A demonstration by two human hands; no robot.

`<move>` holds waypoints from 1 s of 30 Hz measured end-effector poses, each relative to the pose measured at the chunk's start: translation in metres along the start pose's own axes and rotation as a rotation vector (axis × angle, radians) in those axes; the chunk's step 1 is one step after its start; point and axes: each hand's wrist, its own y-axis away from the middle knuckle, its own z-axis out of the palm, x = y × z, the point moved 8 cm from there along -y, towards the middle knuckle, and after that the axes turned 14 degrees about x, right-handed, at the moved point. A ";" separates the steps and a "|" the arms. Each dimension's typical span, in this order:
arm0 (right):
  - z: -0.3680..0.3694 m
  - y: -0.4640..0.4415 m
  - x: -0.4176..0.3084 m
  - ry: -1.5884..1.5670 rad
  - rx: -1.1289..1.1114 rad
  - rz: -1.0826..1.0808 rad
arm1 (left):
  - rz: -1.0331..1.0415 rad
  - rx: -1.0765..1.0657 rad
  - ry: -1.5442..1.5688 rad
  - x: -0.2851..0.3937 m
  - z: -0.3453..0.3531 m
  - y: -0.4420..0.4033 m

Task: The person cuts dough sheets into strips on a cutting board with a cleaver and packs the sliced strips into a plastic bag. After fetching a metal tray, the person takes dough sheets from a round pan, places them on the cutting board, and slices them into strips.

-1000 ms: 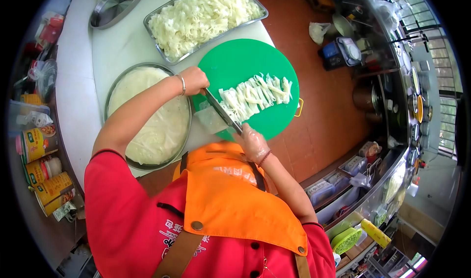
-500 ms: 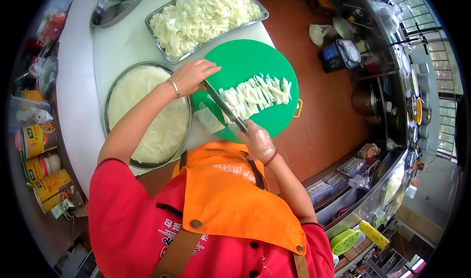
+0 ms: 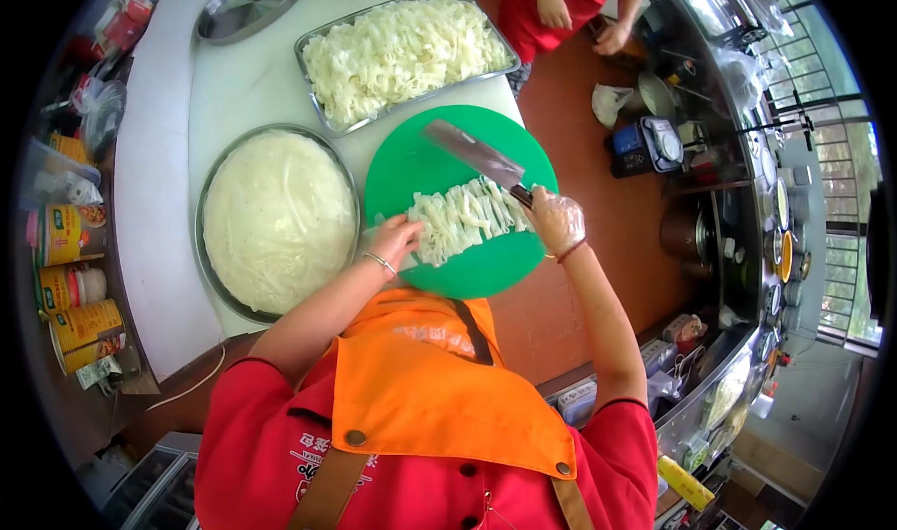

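Near the left edge of the round green board (image 3: 467, 275), my left hand (image 3: 396, 240) has its fingers pressed together on the left end of a row of white noodle strips (image 3: 464, 220). A cleaver (image 3: 475, 153) is in my gloved right hand (image 3: 558, 222), closed round its dark handle at the board's right side. Its blade is above the strips in the frame, pointing up and left over the green surface. Part of a pale sheet shows by my left wrist. To the left, a round metal tray (image 3: 203, 250) holds a pile of pale, smooth sheets (image 3: 277, 222).
A rectangular metal tray (image 3: 513, 65) heaped with cut noodles stands beyond the board. An empty round pan (image 3: 250, 5) lies at the upper left of the white table (image 3: 234, 81). Another person's hands (image 3: 555, 10) and red clothing appear at the top right, past the table edge.
My left hand has left the cleaver's blade and moved down to the strips. The cleaver has swung up and right in my right hand. Another person has come into view.
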 end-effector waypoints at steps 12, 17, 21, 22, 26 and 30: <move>0.049 -0.021 0.066 0.002 -0.020 0.227 | 0.008 0.160 -0.001 -0.002 0.006 0.006; 0.081 0.001 0.049 -0.082 -0.068 0.317 | -0.061 0.152 0.008 -0.002 0.032 -0.002; 0.073 -0.008 -0.025 -0.281 -0.235 0.361 | -0.100 0.200 0.022 -0.007 0.058 -0.011; 0.089 -0.003 -0.034 -0.334 -0.234 0.426 | -0.073 0.144 0.052 -0.013 0.065 -0.021; 0.115 0.003 -0.058 -0.577 -0.237 0.517 | -0.054 0.104 0.121 -0.033 0.074 -0.054; 0.132 0.007 -0.058 -0.950 -0.334 0.609 | -0.174 -0.059 0.245 -0.017 0.081 -0.049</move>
